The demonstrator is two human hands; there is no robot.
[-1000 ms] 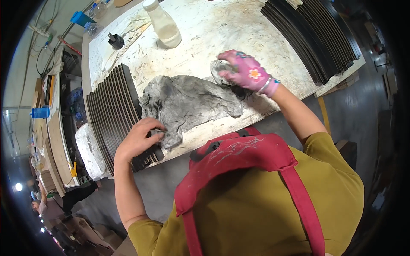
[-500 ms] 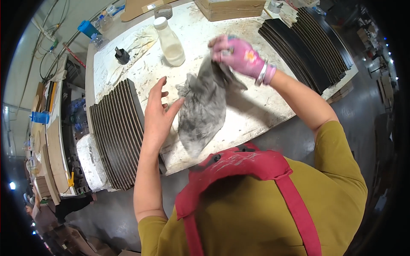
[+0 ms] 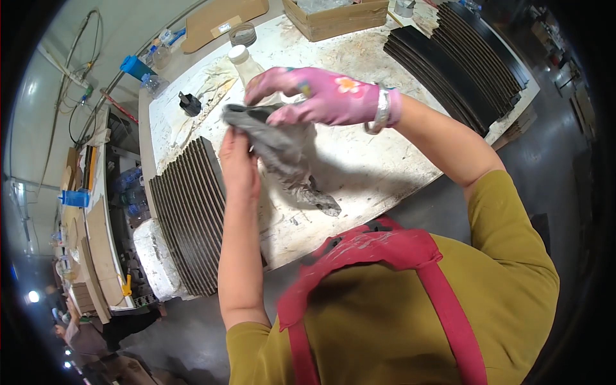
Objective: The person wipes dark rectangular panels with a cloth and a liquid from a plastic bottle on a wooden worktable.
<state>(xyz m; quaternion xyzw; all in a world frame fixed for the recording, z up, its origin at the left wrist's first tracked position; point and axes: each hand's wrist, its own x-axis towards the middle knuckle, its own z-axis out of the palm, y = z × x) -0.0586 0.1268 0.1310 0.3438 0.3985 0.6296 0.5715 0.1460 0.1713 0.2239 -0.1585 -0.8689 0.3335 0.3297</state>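
A limp, dark-smudged grey cloth [image 3: 282, 154] hangs over the white worktable, its lower end trailing toward the near edge. My bare left hand [image 3: 239, 165] is closed on its upper left edge, fingertips pinching the fabric. Over the cloth's top comes my right hand [image 3: 324, 99], in a pink glove with a flower print and with a shiny bracelet at the wrist. Its fingers and thumb are apart, and the thumb lies against the fabric. Behind the right fingers stands a white-capped clear bottle [image 3: 241, 59], partly hidden.
Dark ribbed strips stand in a row at left [image 3: 192, 218]; more dark strips [image 3: 443, 77] lie at right. A cardboard box [image 3: 340, 20], a round container [image 3: 242, 34] and a black object [image 3: 190, 104] sit on the worktable [image 3: 359, 173]. A person [image 3: 86, 337] is at far left.
The cloth has been lifted and swung left, its top now at my left hand. My left hand has closed on it. My right hand has moved left and spread its fingers.
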